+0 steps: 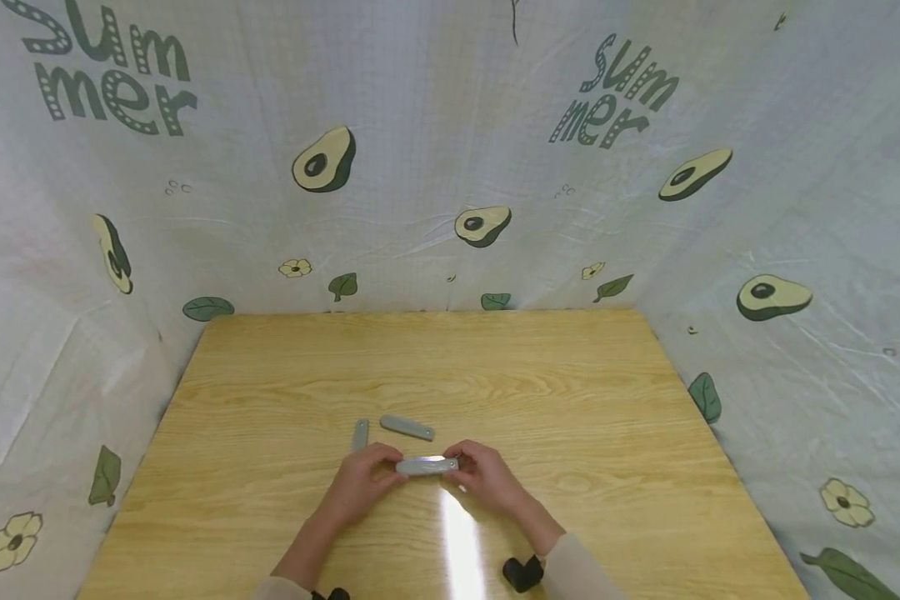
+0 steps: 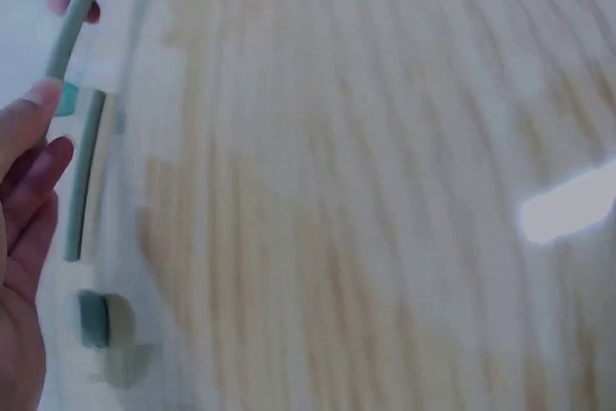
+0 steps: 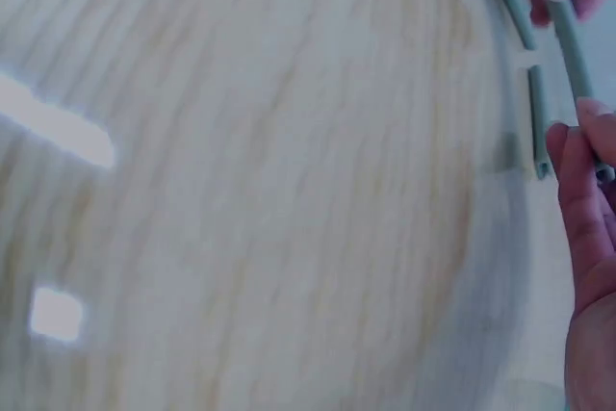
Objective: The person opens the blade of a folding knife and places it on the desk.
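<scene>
A slim grey-green bar (image 1: 426, 466) with rounded ends and a small round mark near its right end is held level above the table; its exact kind cannot be told. My left hand (image 1: 362, 483) pinches its left end between thumb and fingers. At the other end, my right hand (image 1: 487, 477) pinches it too, its thumb (image 3: 599, 122) showing on the bar in the right wrist view. Two similar grey-green pieces lie just beyond the hands: one slanting piece (image 1: 407, 427), and one upright-lying piece (image 1: 360, 435) partly hidden behind my left hand.
The wooden table (image 1: 570, 392) has a glossy top with a bright reflection near its front. Printed cloth (image 1: 420, 100) with avocados and leaves hangs behind it and on both sides. Black straps (image 1: 523, 573) show at the wrists.
</scene>
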`<state>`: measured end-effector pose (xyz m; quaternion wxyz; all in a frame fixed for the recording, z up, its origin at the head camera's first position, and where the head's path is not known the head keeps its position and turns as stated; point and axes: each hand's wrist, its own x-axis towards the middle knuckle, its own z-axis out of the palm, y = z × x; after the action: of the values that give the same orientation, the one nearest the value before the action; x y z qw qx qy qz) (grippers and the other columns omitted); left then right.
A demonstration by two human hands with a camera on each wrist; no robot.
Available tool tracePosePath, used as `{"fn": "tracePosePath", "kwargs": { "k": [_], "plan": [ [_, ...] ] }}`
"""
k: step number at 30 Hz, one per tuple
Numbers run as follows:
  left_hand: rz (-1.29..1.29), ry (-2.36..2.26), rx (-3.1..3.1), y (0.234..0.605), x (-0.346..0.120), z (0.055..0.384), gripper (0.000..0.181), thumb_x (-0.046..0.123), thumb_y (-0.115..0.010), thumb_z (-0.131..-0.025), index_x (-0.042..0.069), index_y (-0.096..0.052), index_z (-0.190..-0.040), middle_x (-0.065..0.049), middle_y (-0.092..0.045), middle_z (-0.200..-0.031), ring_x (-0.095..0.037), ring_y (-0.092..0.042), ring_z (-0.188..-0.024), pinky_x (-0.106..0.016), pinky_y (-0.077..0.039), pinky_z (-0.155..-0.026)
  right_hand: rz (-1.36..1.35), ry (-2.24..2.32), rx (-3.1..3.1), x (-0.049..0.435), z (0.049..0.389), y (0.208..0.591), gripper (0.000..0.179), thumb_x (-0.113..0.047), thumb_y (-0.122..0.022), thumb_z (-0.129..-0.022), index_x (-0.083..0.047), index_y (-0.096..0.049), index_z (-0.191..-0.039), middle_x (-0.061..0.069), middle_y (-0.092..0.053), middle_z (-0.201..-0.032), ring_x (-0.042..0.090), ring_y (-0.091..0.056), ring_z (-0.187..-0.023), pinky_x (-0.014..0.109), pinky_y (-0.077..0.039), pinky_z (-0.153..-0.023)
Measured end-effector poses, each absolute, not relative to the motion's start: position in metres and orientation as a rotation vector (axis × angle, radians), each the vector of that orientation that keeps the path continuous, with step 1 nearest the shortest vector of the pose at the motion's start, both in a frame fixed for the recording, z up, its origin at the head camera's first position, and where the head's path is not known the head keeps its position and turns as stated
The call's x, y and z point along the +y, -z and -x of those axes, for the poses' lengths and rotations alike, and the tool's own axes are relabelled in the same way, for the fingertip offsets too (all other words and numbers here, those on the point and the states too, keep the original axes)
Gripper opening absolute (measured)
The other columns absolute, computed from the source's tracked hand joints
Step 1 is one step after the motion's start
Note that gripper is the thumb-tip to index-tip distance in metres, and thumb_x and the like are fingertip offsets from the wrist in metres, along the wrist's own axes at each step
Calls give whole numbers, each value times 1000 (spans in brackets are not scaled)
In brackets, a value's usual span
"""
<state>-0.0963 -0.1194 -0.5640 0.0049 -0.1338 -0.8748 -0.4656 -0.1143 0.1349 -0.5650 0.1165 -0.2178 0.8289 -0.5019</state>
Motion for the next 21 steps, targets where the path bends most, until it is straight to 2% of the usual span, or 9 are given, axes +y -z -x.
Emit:
{"fn": "tracePosePath", "kwargs": {
  "k": [3,9,15,21],
  "plan": [
    [295,1616,-2793,562,-118,99,20,24,-79,-79,22,-70,-96,11,-70,-99,-10,-66,-97,-27,-54,-87,498,1598,2286,134,116,564,22,-8,-69,-88,-1,-64,-108,14,-70,-94,6,-67,-81,22,-57,-65],
    [114,1973,-2814,562,-116,104,20,21,-74,-85,8,-69,-98,-4,-71,-94,-12,-66,-83,-19,-52,-69,353,1656,2150,131,119,567,23,-7,-70,-87,3,-65,-107,20,-69,-94,6,-64,-77,19,-52,-60],
    [82,2026,-2754,562,-115,103,25,19,-74,-85,5,-69,-105,-9,-71,-101,-14,-66,-88,-17,-52,-72,299,1692,2106,127,118,568,24,-6,-70,-86,5,-64,-107,17,-70,-91,4,-63,-73,17,-50,-59],
    [-43,2090,-2701,561,-113,104,30,27,-74,-85,5,-70,-105,-7,-71,-97,-13,-66,-83,-18,-53,-70,257,1783,2058,127,119,564,26,-5,-70,-86,7,-63,-109,16,-69,-94,8,-65,-79,18,-54,-67]
  ]
}}
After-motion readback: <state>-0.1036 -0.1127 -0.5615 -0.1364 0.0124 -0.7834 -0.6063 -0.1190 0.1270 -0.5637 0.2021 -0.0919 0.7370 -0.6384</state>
